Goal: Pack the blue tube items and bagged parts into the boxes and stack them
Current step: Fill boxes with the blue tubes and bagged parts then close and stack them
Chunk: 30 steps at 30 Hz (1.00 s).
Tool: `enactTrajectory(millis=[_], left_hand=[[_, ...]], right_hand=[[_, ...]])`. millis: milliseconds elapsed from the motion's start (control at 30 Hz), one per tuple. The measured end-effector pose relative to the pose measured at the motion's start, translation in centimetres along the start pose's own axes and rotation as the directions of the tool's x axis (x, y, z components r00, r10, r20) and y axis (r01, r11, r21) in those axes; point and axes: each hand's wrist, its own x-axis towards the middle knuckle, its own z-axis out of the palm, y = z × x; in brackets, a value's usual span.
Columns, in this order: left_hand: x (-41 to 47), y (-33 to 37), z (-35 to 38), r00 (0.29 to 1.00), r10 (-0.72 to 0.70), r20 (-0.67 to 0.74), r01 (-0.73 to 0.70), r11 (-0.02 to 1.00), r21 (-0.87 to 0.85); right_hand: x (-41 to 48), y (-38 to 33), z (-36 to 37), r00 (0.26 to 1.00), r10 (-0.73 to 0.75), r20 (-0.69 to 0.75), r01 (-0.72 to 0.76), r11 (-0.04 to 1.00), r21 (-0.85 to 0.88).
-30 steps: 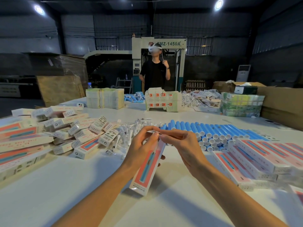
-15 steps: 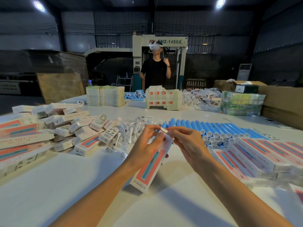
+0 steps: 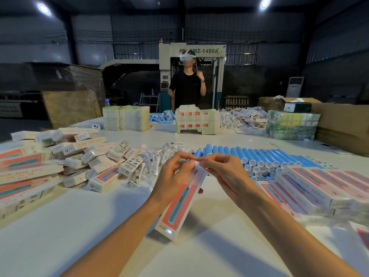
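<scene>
Item: one long white box (image 3: 179,208) with a red-and-blue face, held tilted over the white table (image 3: 79,226), upper end away from the wearer; left hand (image 3: 171,176) grips its upper part with curled fingers, right hand (image 3: 225,174) pinches the flap at its top end. Beyond the box and to its right: blue tubes (image 3: 249,156) in a side-by-side row; just beyond it to the left: clear bagged parts (image 3: 157,160) in a loose pile. Left of the box: heaped boxes (image 3: 79,156); right of it: a row of like boxes (image 3: 311,182).
</scene>
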Motion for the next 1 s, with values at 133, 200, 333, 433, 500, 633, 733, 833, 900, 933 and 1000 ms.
enactTrajectory(millis=[133, 200, 333, 433, 500, 633, 733, 833, 900, 933, 1000], left_hand=[[-0.1, 0.2, -0.3, 1.000, 0.008, -0.016, -0.008, 1.000, 0.006], [-0.2, 0.4, -0.5, 1.000, -0.005, 0.005, 0.005, 1.000, -0.020], [-0.2, 0.4, -0.7, 1.000, -0.019, 0.018, 0.019, 1.000, -0.009], [-0.1, 0.2, -0.8, 1.000, -0.013, 0.018, 0.013, 0.999, 0.045], [-0.1, 0.1, -0.8, 1.000, -0.006, 0.011, 0.006, 0.999, 0.042], [-0.1, 0.0, -1.0, 1.000, -0.023, 0.003, 0.023, 1.000, 0.001], [0.0, -0.1, -1.2, 0.999, -0.038, -0.033, 0.038, 0.999, 0.011], [0.1, -0.3, -1.2, 0.996, -0.039, -0.081, 0.036, 0.999, -0.034], [0.1, -0.3, -0.9, 0.994, -0.034, -0.104, 0.027, 0.998, -0.063], [0.0, -0.4, -0.8, 0.993, -0.030, -0.113, 0.022, 0.997, -0.071], [0.0, -0.5, -0.7, 0.993, -0.020, -0.119, 0.011, 0.997, -0.070]], right_hand=[[0.0, 0.2, -0.1, 0.997, 0.039, 0.061, -0.046, 0.992, 0.120], [0.0, 0.2, -0.1, 0.996, 0.050, 0.067, -0.061, 0.984, 0.166], [0.1, 0.4, 0.0, 0.996, 0.066, 0.056, -0.075, 0.979, 0.192], [0.1, 0.4, -0.1, 0.997, 0.066, 0.042, -0.073, 0.978, 0.197], [-0.1, 0.4, 0.0, 0.998, 0.051, 0.044, -0.058, 0.984, 0.171], [-0.3, 0.4, 0.3, 0.997, 0.038, 0.063, -0.046, 0.991, 0.128], [-0.5, 0.5, 0.5, 0.992, 0.013, 0.125, -0.029, 0.991, 0.128], [-0.6, 1.0, 1.0, 0.997, -0.031, 0.070, 0.023, 0.993, 0.114], [-0.6, 1.2, 1.1, 0.995, -0.097, -0.016, 0.098, 0.994, 0.042], [-0.7, 1.2, 1.2, 0.990, -0.137, -0.027, 0.136, 0.991, -0.013], [-0.8, 1.4, 1.1, 0.980, -0.201, -0.009, 0.199, 0.975, -0.101]])
